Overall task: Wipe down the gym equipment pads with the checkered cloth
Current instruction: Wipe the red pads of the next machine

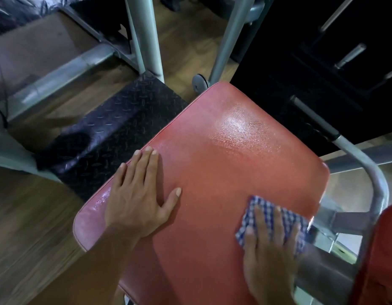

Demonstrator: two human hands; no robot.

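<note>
A large red padded seat [212,164] fills the middle of the view, tilted, with a wet sheen near its far end. My left hand [139,194] lies flat on the pad's left edge, fingers spread, holding nothing. My right hand [267,249] presses a blue-and-white checkered cloth [265,214] flat against the pad near its right edge. The cloth sticks out beyond my fingertips and to both sides. A second red pad [382,256] shows at the lower right edge.
A grey curved metal handle [349,150] runs along the pad's right side. Grey frame posts [146,34] rise at the top. A black diamond-plate footplate [107,133] lies left of the pad on a wooden floor [30,238].
</note>
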